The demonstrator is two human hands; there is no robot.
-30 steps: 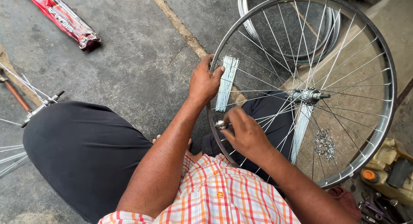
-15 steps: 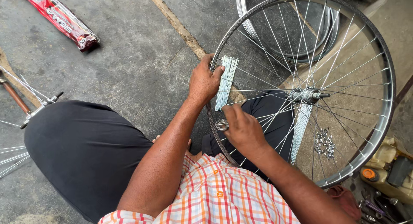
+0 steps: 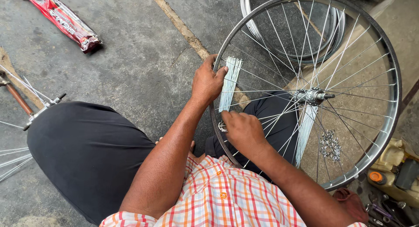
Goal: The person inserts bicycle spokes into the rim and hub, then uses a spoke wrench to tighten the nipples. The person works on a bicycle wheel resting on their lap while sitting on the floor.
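Observation:
A silver bicycle wheel rim (image 3: 395, 70) with thin spokes and a metal hub (image 3: 312, 96) stands upright between my knees. My left hand (image 3: 207, 83) grips the rim's near-left edge, thumb over the top. Just past it lies a bundle of loose silver spokes (image 3: 230, 83) on the ground. My right hand (image 3: 242, 131) is closed at the rim's lower left, fingers pinching something small and metallic against the rim. A second bundle of spokes (image 3: 304, 131) and a heap of small nipples (image 3: 330, 145) lie behind the wheel.
Another bare rim (image 3: 255, 30) lies flat on the concrete beyond the wheel. A red wrapped packet (image 3: 61, 18) lies at the far left. Part of another spoked wheel with an axle (image 3: 32, 116) is at my left. Yellow containers and tools (image 3: 390, 174) crowd the lower right.
My right hand has shifted slightly up along the lower-left of the rim. My left hand stays on the rim.

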